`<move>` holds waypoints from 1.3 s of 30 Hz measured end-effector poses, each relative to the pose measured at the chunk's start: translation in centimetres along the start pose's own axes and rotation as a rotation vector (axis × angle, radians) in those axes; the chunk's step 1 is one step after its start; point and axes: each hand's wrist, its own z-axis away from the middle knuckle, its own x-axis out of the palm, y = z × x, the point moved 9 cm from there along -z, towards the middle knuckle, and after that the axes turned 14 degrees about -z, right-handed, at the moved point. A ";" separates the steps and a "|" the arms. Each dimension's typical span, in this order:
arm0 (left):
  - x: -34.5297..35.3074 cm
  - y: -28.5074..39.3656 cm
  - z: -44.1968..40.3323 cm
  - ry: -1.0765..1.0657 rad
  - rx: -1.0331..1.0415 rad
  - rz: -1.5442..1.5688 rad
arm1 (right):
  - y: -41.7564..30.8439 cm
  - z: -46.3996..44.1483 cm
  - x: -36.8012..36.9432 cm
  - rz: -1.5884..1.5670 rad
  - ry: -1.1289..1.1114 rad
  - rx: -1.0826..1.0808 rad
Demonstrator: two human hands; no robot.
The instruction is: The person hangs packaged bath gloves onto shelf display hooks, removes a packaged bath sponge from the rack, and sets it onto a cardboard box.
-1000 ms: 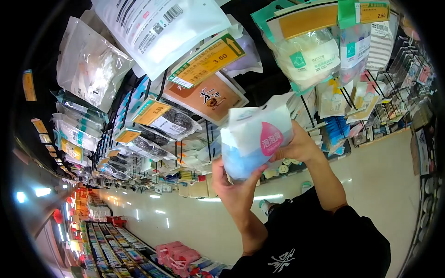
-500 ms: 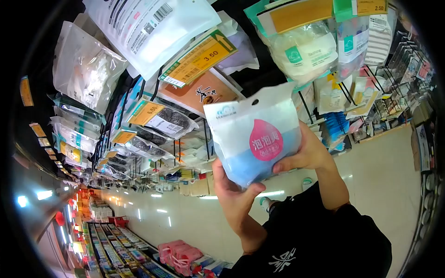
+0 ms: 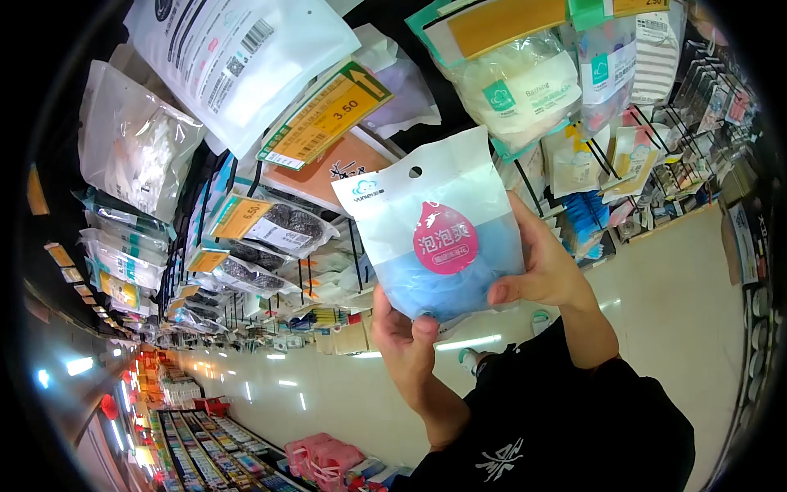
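A bag holding a blue bath puff (image 3: pixel 393 287) is up in front of me, its white top with a hang hole and a pink drop-shaped label facing me. The blue mesh shows through the clear lower part. My left hand (image 3: pixel 406 340) grips the bottom left corner, thumb on the front. On the right edge, my right hand (image 3: pixel 545 262) is closed, its thumb pressed to the front and the other fingers hidden behind. Just behind the bag hang a brown pack (image 3: pixel 328 164) and a bag of dark scrubbers (image 3: pixel 291 225).
Hooks of bagged goods fill the rack, with a large white bag (image 3: pixel 246 66) and a yellow price tag (image 3: pixel 328 115) close by. A bag of pale puffs (image 3: pixel 525 94) hangs upper right. Below are the tiled floor (image 3: pixel 664 328), pink bags (image 3: pixel 324 459) and a low shelf (image 3: pixel 213 451).
The bag has shifted slightly left and turned flatter toward me, so its label and blue puff show more clearly. Both hands keep their grip.
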 end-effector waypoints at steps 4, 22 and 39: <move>0.3 -0.2 -0.2 -0.024 0.018 0.011 | -0.4 0.3 -0.2 0.026 0.035 -0.038; 2.3 0.4 -1.8 -0.210 0.077 0.155 | -5.8 5.8 -0.7 0.395 0.045 -0.449; 5.5 4.0 -1.4 -0.724 0.180 0.376 | -4.6 10.9 2.5 0.300 0.510 -0.491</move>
